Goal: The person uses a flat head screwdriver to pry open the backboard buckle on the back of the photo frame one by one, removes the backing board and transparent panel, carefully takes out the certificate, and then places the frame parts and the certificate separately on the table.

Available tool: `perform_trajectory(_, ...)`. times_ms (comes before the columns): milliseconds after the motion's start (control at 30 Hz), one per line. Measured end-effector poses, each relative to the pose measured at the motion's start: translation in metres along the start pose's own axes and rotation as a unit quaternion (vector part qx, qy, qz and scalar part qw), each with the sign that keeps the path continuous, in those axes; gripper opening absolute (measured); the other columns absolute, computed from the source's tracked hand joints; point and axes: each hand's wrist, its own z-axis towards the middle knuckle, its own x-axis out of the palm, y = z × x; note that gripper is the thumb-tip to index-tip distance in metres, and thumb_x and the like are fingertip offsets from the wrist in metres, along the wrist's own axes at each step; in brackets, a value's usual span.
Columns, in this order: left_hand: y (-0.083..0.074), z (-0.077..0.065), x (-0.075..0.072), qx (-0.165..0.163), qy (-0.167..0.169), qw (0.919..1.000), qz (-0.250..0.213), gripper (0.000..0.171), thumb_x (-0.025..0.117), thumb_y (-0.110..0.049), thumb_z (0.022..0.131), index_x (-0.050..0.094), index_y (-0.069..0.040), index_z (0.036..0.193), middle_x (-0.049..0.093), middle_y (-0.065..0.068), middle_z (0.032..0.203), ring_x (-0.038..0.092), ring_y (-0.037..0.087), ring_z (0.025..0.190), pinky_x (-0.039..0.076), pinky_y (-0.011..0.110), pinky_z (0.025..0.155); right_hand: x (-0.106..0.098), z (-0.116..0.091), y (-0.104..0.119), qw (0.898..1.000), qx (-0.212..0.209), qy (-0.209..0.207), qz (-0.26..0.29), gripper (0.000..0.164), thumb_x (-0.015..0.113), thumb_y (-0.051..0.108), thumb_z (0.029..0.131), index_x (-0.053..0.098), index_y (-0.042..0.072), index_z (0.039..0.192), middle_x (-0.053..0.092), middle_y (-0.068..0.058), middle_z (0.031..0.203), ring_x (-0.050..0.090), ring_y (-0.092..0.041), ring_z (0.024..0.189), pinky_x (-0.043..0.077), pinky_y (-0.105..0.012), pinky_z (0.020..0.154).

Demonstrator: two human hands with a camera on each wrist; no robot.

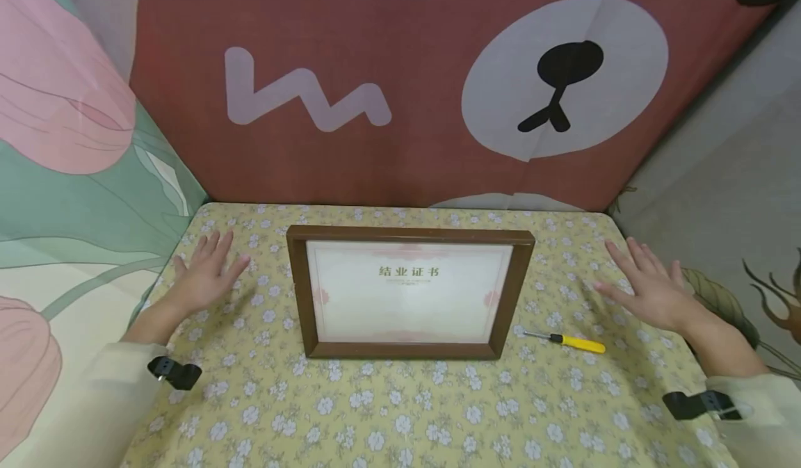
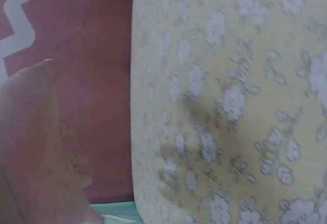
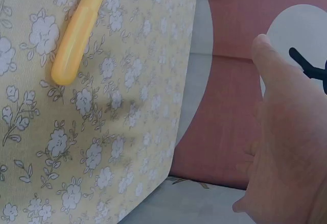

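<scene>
A brown picture frame (image 1: pixel 409 351) with a white certificate (image 1: pixel 407 308) behind its front stands on the flowered table, in the middle of the head view. To its right lies a screwdriver (image 1: pixel 582 343) with a yellow handle, its shaft pointing at the frame. My left hand (image 1: pixel 206 273) hovers over the table's left side, fingers spread, holding nothing. On the other side my right hand (image 1: pixel 651 287) is held with fingers spread, beyond the screwdriver and apart from it. In the right wrist view the yellow handle (image 3: pixel 79 35) shows at upper left, with the right hand (image 3: pixel 291 132) at the right.
A yellow flowered cloth covers the table (image 1: pixel 375 412). Behind it hangs a red curtain (image 1: pixel 425 169) with a cartoon bear print. Printed fabric walls (image 1: pixel 69 211) close in the left and right sides. Dark straps with small devices (image 1: pixel 175 372) sit on both wrists.
</scene>
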Motion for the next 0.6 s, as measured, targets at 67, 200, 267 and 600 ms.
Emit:
perform_trajectory(67,-0.003,-0.001,-0.003,0.008,0.008,0.9993,-0.036,0.078,0.031,-0.05,0.11,0.002,0.002,0.161,-0.005,0.035,0.163,-0.009,0.055,0.149,-0.006,0.083,0.108,-0.001,0.0,0.002,1.0,-0.004,-0.006,0.005,0.089,0.053,0.047,0.104,-0.006,0.017,0.164,-0.011,-0.034,0.163,-0.011,-0.055,0.148,-0.017,-0.084,0.103)
perform_trajectory(200,-0.014,-0.004,-0.008,0.035,0.024,0.9923,-0.117,0.072,0.033,-0.041,0.112,0.004,0.002,0.161,0.0,0.034,0.164,0.001,0.055,0.149,0.012,0.078,0.112,-0.002,0.001,0.011,0.999,-0.028,-0.019,0.03,0.083,0.054,0.041,0.106,0.001,0.014,0.165,-0.001,-0.035,0.164,-0.001,-0.057,0.148,-0.012,-0.084,0.105)
perform_trajectory(267,-0.022,-0.007,-0.01,0.053,0.03,0.9872,-0.148,0.068,0.034,-0.037,0.112,0.008,0.003,0.161,0.006,0.033,0.164,0.011,0.056,0.147,0.02,0.077,0.111,-0.003,0.001,0.018,0.997,-0.045,-0.021,0.059,0.08,0.054,0.036,0.107,0.005,0.011,0.165,0.003,-0.036,0.163,0.004,-0.058,0.147,-0.005,-0.085,0.106)
perform_trajectory(600,-0.052,-0.02,0.002,0.153,0.025,0.9426,-0.296,0.046,0.036,-0.014,0.113,0.035,0.006,0.153,0.045,0.027,0.147,0.06,0.014,0.123,0.061,0.03,0.088,0.011,0.004,0.071,0.97,-0.103,0.008,0.218,0.062,0.052,0.021,0.108,0.025,0.005,0.161,0.028,-0.027,0.161,0.027,-0.05,0.145,0.033,-0.057,0.115)
